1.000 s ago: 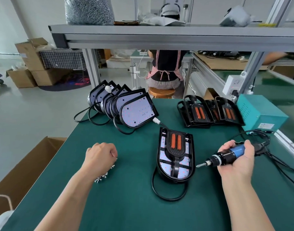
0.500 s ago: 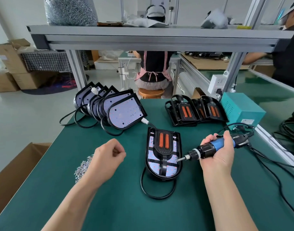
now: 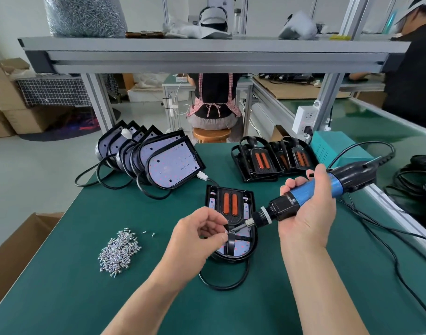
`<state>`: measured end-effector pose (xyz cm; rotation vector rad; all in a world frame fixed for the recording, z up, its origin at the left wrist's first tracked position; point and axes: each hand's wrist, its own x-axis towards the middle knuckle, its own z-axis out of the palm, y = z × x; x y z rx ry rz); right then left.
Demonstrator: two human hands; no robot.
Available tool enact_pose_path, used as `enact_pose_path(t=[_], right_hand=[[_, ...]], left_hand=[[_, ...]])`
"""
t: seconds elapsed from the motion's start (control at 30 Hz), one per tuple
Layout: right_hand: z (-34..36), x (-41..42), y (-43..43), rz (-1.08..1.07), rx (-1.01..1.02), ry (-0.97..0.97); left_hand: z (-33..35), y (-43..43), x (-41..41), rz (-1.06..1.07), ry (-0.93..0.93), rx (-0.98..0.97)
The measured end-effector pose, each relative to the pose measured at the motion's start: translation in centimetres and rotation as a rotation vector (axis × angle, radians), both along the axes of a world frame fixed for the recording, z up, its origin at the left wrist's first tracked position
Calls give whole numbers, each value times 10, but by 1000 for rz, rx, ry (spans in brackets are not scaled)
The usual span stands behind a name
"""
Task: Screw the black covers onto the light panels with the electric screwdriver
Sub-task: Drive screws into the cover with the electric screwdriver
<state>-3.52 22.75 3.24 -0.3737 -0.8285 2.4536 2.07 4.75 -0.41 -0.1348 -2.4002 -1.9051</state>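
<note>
A light panel with a black cover and two orange strips [image 3: 230, 204] lies flat on the green table [image 3: 86, 298] in front of me. My right hand [image 3: 308, 213] grips the blue and black electric screwdriver [image 3: 303, 197], tilted so its bit points left and down over the panel. My left hand [image 3: 197, 235] pinches a small silver screw [image 3: 226, 230] at the bit's tip. A pile of silver screws [image 3: 119, 251] lies to the left. Several uncovered panels [image 3: 173, 163] lean in a row at the back left.
Several loose black covers [image 3: 272, 160] lie stacked at the back right beside a teal power box [image 3: 332, 148]. The screwdriver's cable [image 3: 400, 262] trails across the right side. An open cardboard box [image 3: 11, 257] stands left of the table. A shelf [image 3: 207, 54] spans overhead. People work behind.
My left hand left the screw pile and moved right to the screwdriver's tip with a screw. My right hand brought the screwdriver left over the panel.
</note>
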Motion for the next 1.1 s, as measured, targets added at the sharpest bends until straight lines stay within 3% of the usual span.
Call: enact_pose_path(t=[0.6, 1.1], right_hand=[[-2, 0, -6, -4, 52, 19], [-7, 3, -9, -37, 98, 2]], left_hand=[[2, -2, 1, -6, 25, -22], [-5, 9, 7, 83, 170, -310]])
